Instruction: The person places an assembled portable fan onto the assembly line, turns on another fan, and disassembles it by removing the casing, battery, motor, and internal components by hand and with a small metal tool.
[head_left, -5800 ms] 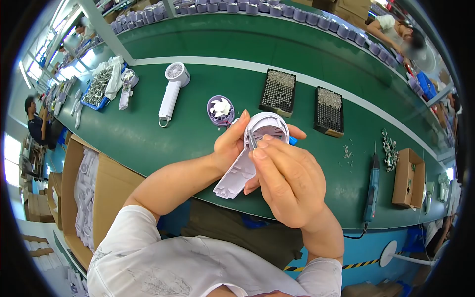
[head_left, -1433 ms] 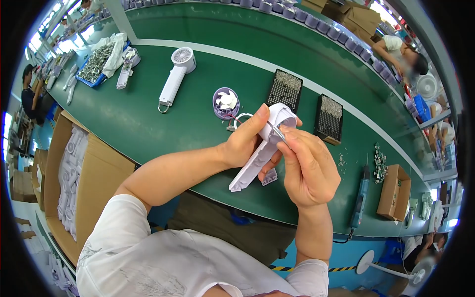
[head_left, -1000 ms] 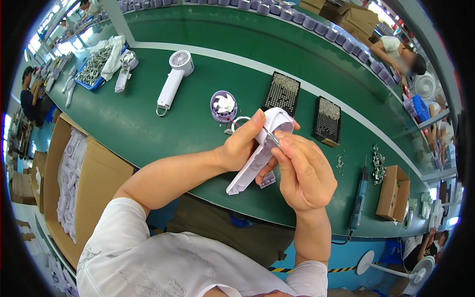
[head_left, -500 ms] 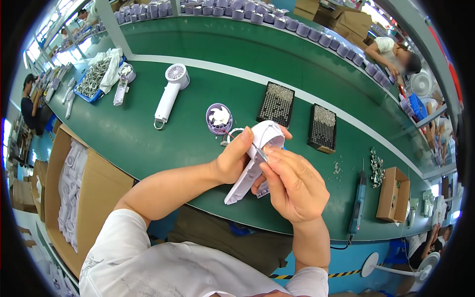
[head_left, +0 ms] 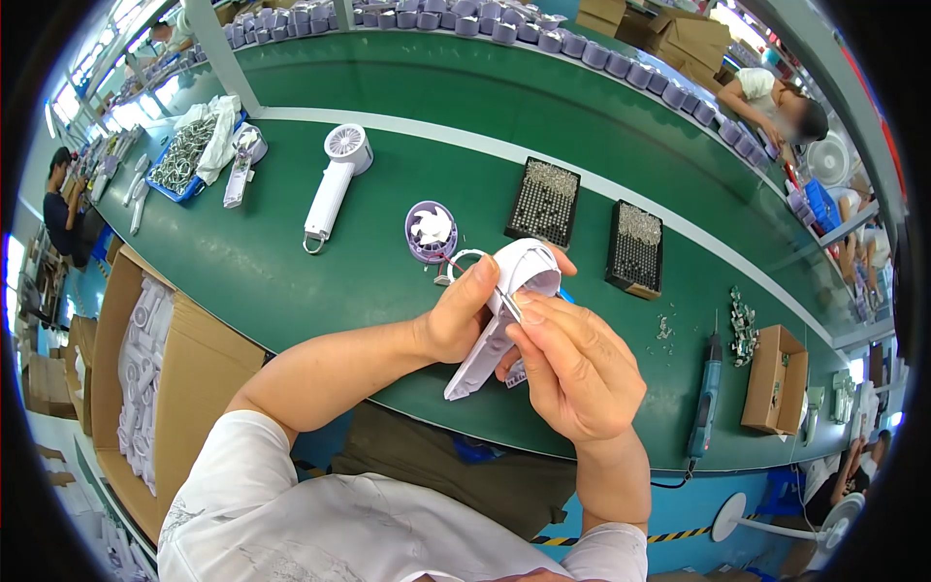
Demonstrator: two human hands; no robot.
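Note:
My left hand (head_left: 464,315) is closed around a white handheld-fan housing (head_left: 477,364), its round head up and its open handle slanting down towards me. At the housing's neck my right hand (head_left: 582,373) pinches a small silvery metal piece (head_left: 512,305) between thumb and fingers; its exact kind is hidden by the fingertips. Just beyond the left hand lies a purple fan head (head_left: 430,231) with white blades, and a red wire runs from it to the housing. A white ring (head_left: 465,258) is beside it, partly covered by my left hand.
A finished-looking white fan (head_left: 332,199) lies further left, near a blue tray (head_left: 206,175) of metal rings. Two black screw trays (head_left: 543,202) (head_left: 635,248) sit beyond my hands. To the right are an electric screwdriver (head_left: 706,398) and a cardboard box (head_left: 776,378). A large carton (head_left: 208,388) of white housings stands left.
Both hands stay at the housing with almost the same grip. The right fingertips have shifted slightly against the neck, and less of the silvery piece shows. The view has moved a little.

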